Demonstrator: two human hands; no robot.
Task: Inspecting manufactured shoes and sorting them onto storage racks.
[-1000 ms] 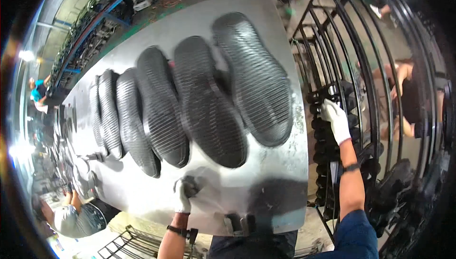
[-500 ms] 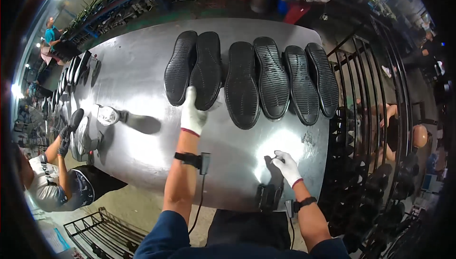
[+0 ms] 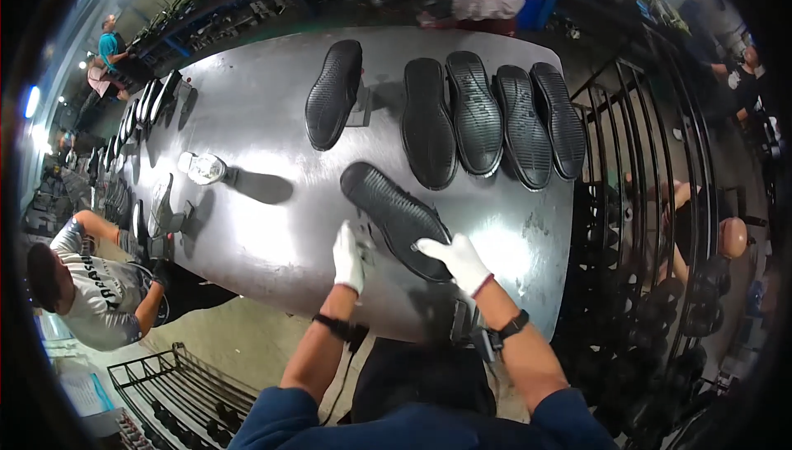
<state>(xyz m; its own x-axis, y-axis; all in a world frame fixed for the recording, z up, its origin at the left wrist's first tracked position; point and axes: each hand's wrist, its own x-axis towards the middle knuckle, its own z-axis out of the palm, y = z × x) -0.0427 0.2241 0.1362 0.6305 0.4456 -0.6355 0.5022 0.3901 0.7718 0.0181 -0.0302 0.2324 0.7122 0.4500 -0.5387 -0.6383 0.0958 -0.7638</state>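
A black shoe [image 3: 392, 211], ribbed sole up, slants across the near middle of the metal table. My right hand [image 3: 459, 262], in a white glove, grips its near end, thumb on the sole. My left hand [image 3: 348, 262], also gloved, is just left of the shoe with fingers stretched forward and apart from it; its thumb side is blurred. Farther off, a single black shoe [image 3: 333, 95] rests sole up, a small metal block [image 3: 360, 112] beside it. To the right stand several more upturned black shoes [image 3: 429, 124] in a row.
A shiny metal table [image 3: 272, 62] spreads before me. At left are a metal stand with a round pale top [image 3: 205, 169] and a co-worker [image 3: 103, 285] handling shoes. Black racks stand right [image 3: 635, 153] and lower left [image 3: 186, 392]. Another person [image 3: 474, 4] is beyond the far edge.
One shoe of the left pair has come toward me and tilted, now in my right hand. My left hand has let go of it and drawn back. The person at the far edge has moved left.
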